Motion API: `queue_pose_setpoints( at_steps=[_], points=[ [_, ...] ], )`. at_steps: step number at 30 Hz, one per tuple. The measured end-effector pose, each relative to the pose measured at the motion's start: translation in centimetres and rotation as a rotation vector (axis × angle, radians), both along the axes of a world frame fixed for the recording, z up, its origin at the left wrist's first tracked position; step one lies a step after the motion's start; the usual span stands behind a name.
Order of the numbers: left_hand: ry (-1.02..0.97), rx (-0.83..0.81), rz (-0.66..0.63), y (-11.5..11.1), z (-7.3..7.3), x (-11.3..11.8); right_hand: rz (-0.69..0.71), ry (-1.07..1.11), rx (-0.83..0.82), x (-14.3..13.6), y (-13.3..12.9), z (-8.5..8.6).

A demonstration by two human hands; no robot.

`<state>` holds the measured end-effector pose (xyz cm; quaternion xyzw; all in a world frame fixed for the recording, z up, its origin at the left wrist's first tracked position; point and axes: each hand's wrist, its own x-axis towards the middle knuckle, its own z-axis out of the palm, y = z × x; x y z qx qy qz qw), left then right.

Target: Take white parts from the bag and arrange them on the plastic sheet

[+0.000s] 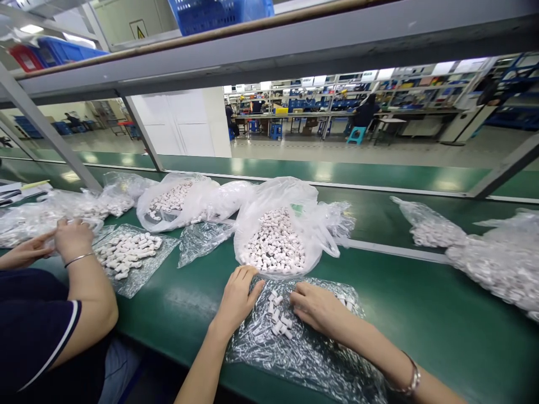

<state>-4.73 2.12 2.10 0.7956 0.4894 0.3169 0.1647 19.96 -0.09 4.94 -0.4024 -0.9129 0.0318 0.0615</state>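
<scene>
Apparent sorting of white tubular pieces (pixel 275 317): left hand (pixel 239 293) loosely spread; right hand (pixel 318 306) curled, contents indeterminable; pickup would need fingertip pinching.

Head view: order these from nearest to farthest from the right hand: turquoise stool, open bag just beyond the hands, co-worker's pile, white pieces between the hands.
1. White pieces: just left of the right hand.
2. Open bag: ahead and slightly left.
3. Co-worker's pile: farther left.
4. Turquoise stool: across the room.
</scene>
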Motion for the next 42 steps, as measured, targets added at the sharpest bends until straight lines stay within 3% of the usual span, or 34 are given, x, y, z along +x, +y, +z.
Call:
queue_pose_setpoints(
  at_steps=[5,10,14,17,20,24,28,33,37,42],
  points=[
    [0.003,0.002,-0.008,0.0,0.0,0.1,0.032,0.070,0.045,-0.4,0.6,0.6],
    [-0.004,0.008,-0.007,0.0,0.0,0.1,0.180,0.098,0.012,-2.9,2.0,-0.8],
    [0.008,0.004,-0.011,0.1,-0.1,0.1,0.107,0.001,0.050,-2.4,2.4,-0.6],
    [0.015,-0.003,-0.009,0.1,-0.2,0.1,0.028,-0.031,0.070,-1.5,1.2,0.7],
    [0.017,-0.007,-0.008,0.0,-0.2,0.0,0.034,0.014,-0.008,-1.5,-0.9,1.5],
    [0.018,0.007,-0.006,0.0,0.0,0.1,0.038,0.037,-0.065,-2.5,-3.0,0.5],
    [0.017,-0.007,-0.005,0.0,0.1,0.1,-0.002,-0.048,0.008,-2.1,-3.1,-0.8],
    [0.016,-0.004,-0.006,-0.1,0.1,0.1,-0.045,-0.152,0.093,-0.9,-2.9,0.2],
    [0.004,0.011,-0.006,-0.2,0.1,0.1,0.013,-0.059,0.062,-2.2,-3.2,1.0],
    [-0.007,0.011,-0.006,-0.2,0.2,0.1,0.055,0.041,0.025,-3.7,-3.1,0.3]
  ],
)
